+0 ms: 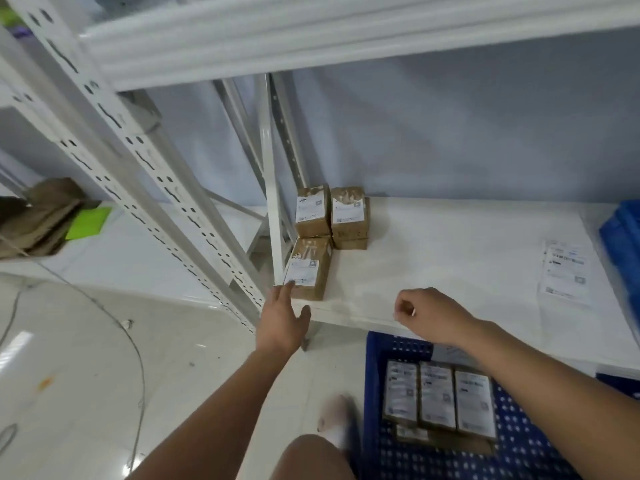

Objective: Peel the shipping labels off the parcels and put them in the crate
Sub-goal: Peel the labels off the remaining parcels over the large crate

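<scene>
The middle of the shelf [450, 258] lies bare from its front edge to the back wall, free for a reach. At its left end a back stack of parcels [349, 216] fills the rear corner. A front parcel [308, 268] sits at the front-left corner, tight against the upright post [273, 202]. The upper shelf [311, 39] limits room overhead. Flat label sheets [564, 271] lie near the right edge, where a blue bin [620, 237] blocks the end. Below the front edge stands an open-topped blue crate [375, 393].

Three parcels [320, 233] on shelf [450, 258]; crate [374, 393] below, right.
</scene>
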